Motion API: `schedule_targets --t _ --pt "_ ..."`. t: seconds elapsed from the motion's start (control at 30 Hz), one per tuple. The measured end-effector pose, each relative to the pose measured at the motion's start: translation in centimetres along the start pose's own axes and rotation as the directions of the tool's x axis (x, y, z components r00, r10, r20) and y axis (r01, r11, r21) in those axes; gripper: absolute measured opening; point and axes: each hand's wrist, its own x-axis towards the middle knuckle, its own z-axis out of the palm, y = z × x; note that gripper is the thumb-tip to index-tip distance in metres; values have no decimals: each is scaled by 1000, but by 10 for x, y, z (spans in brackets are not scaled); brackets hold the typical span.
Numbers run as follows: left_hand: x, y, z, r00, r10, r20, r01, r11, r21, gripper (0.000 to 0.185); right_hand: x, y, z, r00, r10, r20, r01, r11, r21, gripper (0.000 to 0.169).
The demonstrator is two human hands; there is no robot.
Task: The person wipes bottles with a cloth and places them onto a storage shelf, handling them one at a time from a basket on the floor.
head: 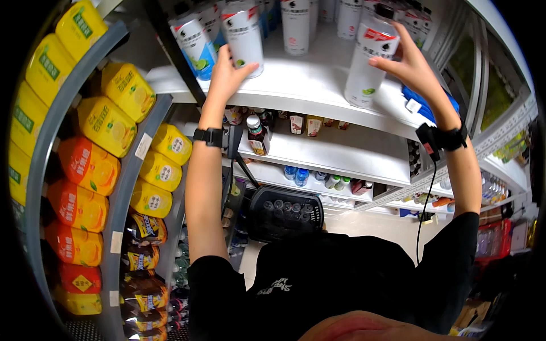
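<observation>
On the left of the white top shelf [307,79], my left hand [230,76] grips a white-labelled drink bottle [244,40] low down, its thumb across the front. A bottle with a blue and white label [198,47] stands just left of that hand. My right hand [407,64] holds another white-labelled bottle [362,79] with a dark cap, thumb in front and fingers behind. This one leans, its base close to the shelf's front edge; whether it touches the shelf I cannot tell. Between the hands, farther back, stands a similar bottle [295,30].
A blue cloth [431,104] lies at the shelf's right end. Lower shelves hold a dark bottle [258,136] and small blue bottles [302,177]. Below, a black basket [260,228] contains several bottles. Yellow jugs [108,125] line the left racks. A black cable [428,204] hangs from my right wrist.
</observation>
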Motion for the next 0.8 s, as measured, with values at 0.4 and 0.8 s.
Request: schedule_targets --t 0.4,0.8 --pt "3 -1 18 982 65 -180 -16 965 260 67 40 -65 -38 993 -33 112 75 916 -394 54" --pt "2 -3 26 985 64 -162 -15 957 288 56 99 -77 13 903 -384 191 428 792 -435 26"
